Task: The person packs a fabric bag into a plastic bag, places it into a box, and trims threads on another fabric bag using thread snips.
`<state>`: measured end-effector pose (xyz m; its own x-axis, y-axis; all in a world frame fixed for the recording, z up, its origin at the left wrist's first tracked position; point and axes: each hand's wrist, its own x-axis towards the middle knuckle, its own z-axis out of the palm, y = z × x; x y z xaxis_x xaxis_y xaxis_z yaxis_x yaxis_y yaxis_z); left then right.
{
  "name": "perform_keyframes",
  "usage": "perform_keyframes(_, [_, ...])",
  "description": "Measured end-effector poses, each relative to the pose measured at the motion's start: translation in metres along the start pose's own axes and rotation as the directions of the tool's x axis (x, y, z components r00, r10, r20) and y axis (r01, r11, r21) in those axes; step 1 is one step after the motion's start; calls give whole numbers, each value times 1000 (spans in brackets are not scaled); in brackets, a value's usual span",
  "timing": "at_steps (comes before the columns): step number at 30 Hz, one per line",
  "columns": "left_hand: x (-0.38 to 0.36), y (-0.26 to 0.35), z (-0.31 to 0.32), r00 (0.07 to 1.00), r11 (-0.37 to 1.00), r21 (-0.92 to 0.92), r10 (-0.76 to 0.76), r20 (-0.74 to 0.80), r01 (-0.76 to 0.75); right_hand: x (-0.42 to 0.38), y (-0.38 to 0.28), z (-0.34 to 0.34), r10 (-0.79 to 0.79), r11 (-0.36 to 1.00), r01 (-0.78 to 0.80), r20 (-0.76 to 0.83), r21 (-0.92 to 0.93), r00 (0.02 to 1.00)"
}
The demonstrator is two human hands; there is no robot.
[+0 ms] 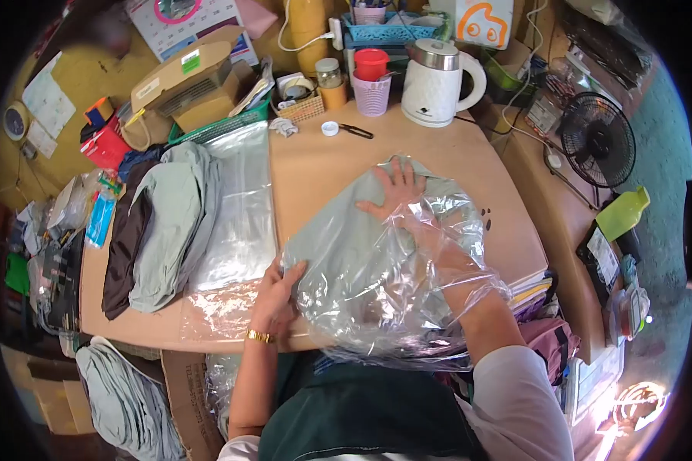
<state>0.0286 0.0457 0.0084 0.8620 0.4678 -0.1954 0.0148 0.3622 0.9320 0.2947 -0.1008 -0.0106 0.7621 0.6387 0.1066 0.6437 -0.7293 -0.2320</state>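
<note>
A clear plastic bag (392,284) with a folded grey-green garment (338,223) in it lies at the front of the table. My right hand (398,190) reaches inside the bag, its fingers spread flat on the garment near the far corner. The film wraps round my right wrist and forearm. At the bag's left edge, my left hand (275,296) is closed on the plastic, thumb on top; its other fingertips are partly hidden. Left of it lies a stack of flat clear bags (234,223). Beyond that, another grey-green garment (173,223) rests beside a dark brown cloth (128,242).
At the back stand a white kettle (432,83), a lilac cup (372,94) with a red container, and a cardboard box (200,84) in a green basket. Black tweezers (357,131) lie beside a white cap (330,128). A black fan (598,138) stands right.
</note>
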Motion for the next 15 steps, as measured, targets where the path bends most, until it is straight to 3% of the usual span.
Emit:
perform_keyframes(2, [1, 8, 12, 964, 979, -116, -188, -188, 169, 8, -2, 0, -3, 1000, 3, -7, 2, 1000])
perform_keyframes(3, [6, 12, 10, 945, 957, -155, -272, -184, 245, 10, -5, 1, 12, 1000, -11, -22, 4, 1000])
perform_keyframes(4, [7, 13, 5, 942, 957, -167, -267, -202, 236, 5, -9, 18, -11, 1000, 11, -16, 4, 1000])
perform_keyframes(6, [17, 14, -7, 972, 938, -341, -138, -189, 67, -19, -20, 65, -282, 944, 197, -341, -263, 897])
perform_keyframes(7, [19, 16, -16, 974, 945, -326, -70, -216, -4, -59, -46, 56, -304, 776, 358, -189, 519, 934])
perform_keyframes(8, [20, 23, -26, 969, 943, -331, -62, -240, -22, -100, -74, 44, -318, 161, 88, -33, 983, 947])
perform_keyframes(9, [25, 32, -37, 964, 949, -308, -25, -267, -61, -119, -84, 19, -475, 378, 221, -17, 899, 880])
perform_keyframes(10, [29, 41, -48, 956, 954, -284, 8, -292, -95, -139, -94, -6, -618, 514, 404, -1, 757, 786])
perform_keyframes(11, [32, 53, -58, 924, 956, -232, 85, -372, -181, -153, -99, -45, -813, 526, 765, -46, 371, 581])
perform_keyframes(12, [30, 68, -66, 881, 950, -172, 161, -444, -261, -152, -102, -85, -821, 515, 768, -39, 381, 569])
perform_keyframes(13, [12, 95, -67, 804, 979, 13, 173, -568, -201, -137, -102, -125, -819, 513, 524, 204, 680, 537])
perform_keyframes(14, [0, 107, -80, 765, 967, 39, 222, -605, -250, -127, -95, -143, -817, 509, 175, 409, 843, 406])
perform_keyframes(15, [-13, 119, -92, 721, 953, 68, 269, -639, -295, -126, -68, -136, -716, 450, -233, 504, 862, 484])
